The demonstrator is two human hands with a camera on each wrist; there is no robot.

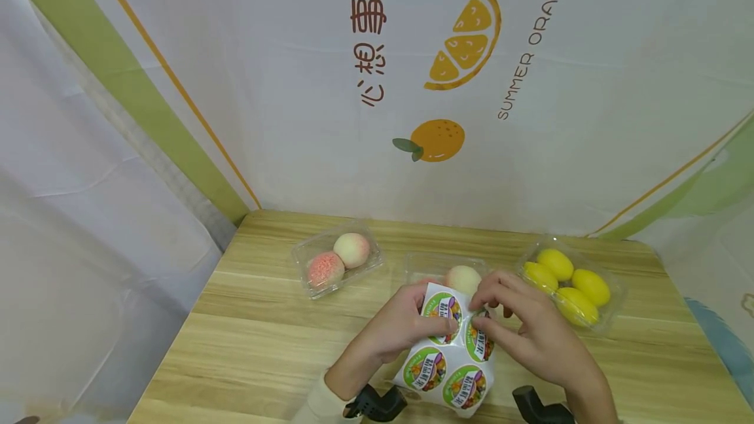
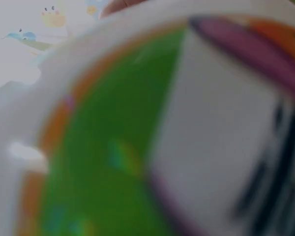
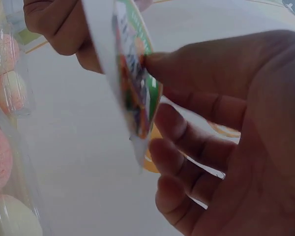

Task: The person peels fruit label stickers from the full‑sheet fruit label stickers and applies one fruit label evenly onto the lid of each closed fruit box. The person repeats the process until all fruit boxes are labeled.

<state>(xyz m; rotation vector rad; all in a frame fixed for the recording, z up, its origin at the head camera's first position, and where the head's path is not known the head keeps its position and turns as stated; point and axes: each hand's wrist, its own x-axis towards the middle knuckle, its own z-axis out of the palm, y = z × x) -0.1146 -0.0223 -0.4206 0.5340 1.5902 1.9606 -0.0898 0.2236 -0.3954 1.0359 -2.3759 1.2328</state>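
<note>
My left hand (image 1: 396,323) grips a white sheet of round stickers (image 1: 446,360), its thumb lying across the upper left sticker. The stickers are green and orange with fruit pictures and dark lettering. At the sheet's upper right, my right hand (image 1: 530,329) pinches the edge of a sticker (image 1: 482,343) between thumb and index finger. In the right wrist view the thumb presses on that sticker (image 3: 146,91), which stands nearly edge-on, while the other fingers curl behind. A blurred close-up of one sticker (image 2: 113,123) fills the left wrist view.
A clear box (image 1: 306,260) with two peaches stands at the back left. Behind the sheet, a second box (image 1: 424,260) of peaches is partly hidden. A clear box (image 1: 609,313) with several lemons (image 1: 591,288) sits at the right. A printed curtain (image 1: 306,116) hangs behind the wooden table (image 1: 247,332).
</note>
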